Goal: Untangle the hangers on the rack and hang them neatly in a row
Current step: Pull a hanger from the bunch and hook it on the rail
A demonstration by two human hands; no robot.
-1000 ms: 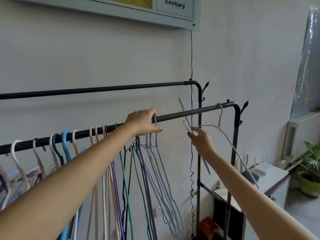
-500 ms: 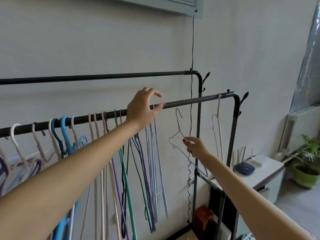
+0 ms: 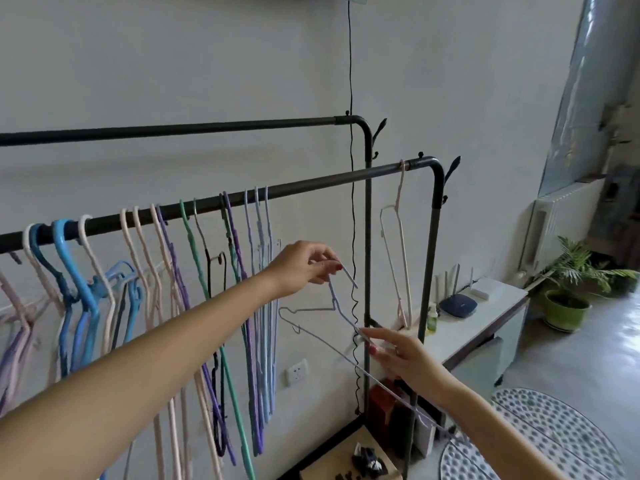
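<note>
A black clothes rack has a front rail (image 3: pixel 311 183) and a higher rear rail (image 3: pixel 173 128). Several hangers in pink, blue, purple and green (image 3: pixel 194 258) hang from the front rail's left and middle. One pale pink hanger (image 3: pixel 398 237) hangs alone near the rail's right end. A thin lilac hanger (image 3: pixel 332 336) is off the rail, in the air below it. My left hand (image 3: pixel 304 265) pinches its hook. My right hand (image 3: pixel 398 351) pinches its sloping arm.
A black cable (image 3: pixel 351 202) runs down the wall behind the rack. To the right stand a low white cabinet (image 3: pixel 485 317) with a router (image 3: pixel 459 304), a potted plant (image 3: pixel 568 296) and a radiator (image 3: pixel 561 223). A spotted rug (image 3: pixel 540 434) lies on the floor.
My left hand left the front rail and came down to take the lilac hanger's hook. My right hand lowered the hanger. The view tilted downward.
</note>
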